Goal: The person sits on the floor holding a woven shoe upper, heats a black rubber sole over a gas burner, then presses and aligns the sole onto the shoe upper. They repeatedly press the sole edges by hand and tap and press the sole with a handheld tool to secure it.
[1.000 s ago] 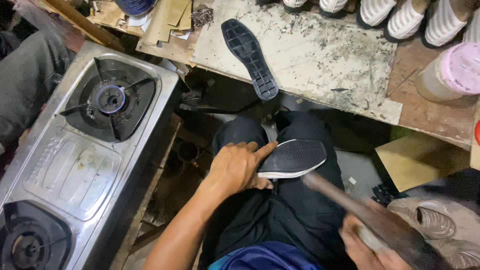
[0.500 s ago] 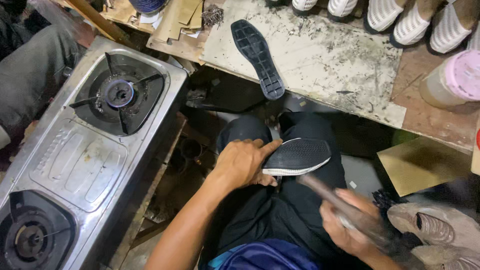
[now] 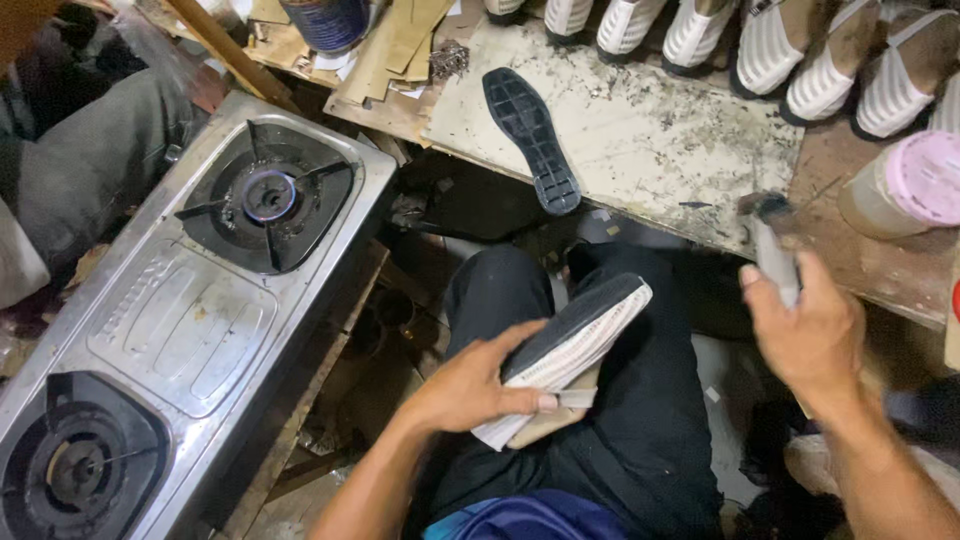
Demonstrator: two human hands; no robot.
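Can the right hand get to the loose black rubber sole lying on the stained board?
Probably yes: the right hand is raised near the board's edge, with nothing between it and the black rubber sole, but it already grips a hammer.

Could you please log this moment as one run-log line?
left hand: holds shoe on lap | right hand: grips hammer, raised | loose sole: on board

Shoe (image 3: 570,345) lies sole-up across the lap, left hand (image 3: 470,385) on its left side. Right hand (image 3: 800,325) to the right of the shoe, tool (image 3: 772,245) upright in it, at the worktop's (image 3: 680,150) near edge. Loose sole (image 3: 530,138) near the worktop's left edge, tip overhanging the near edge. Row of shoes (image 3: 760,45) along the far edge. Lidded jar (image 3: 905,190) at the right end. Two-burner stove (image 3: 190,310) left of the lap.
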